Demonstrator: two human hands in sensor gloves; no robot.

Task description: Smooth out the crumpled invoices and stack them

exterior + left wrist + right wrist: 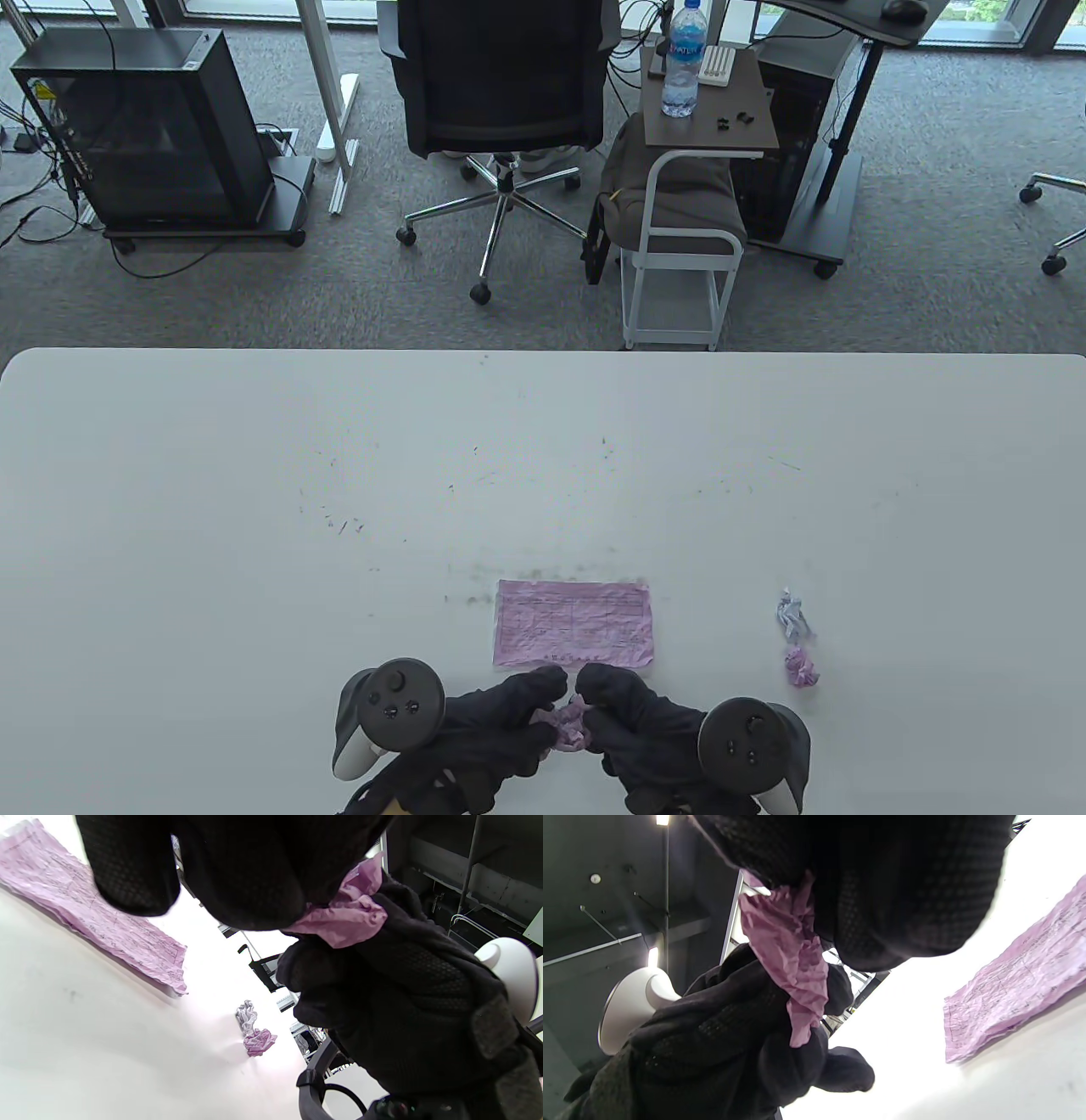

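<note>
A crumpled pink invoice (567, 727) is held between both hands just above the table's near edge. My left hand (509, 722) grips its left side and my right hand (624, 717) grips its right side. It also shows in the left wrist view (348, 916) and in the right wrist view (793, 959). A flattened pink invoice (574, 624) lies on the white table (254, 509) just beyond the hands; it also shows in the left wrist view (89, 912) and the right wrist view (1018, 984). A crumpled white ball (791, 613) and a crumpled pink ball (801, 666) lie to the right.
Beyond the table's far edge stand an office chair (501, 85), a small side table with a water bottle (684, 59) and a computer case (144, 127) on the carpet.
</note>
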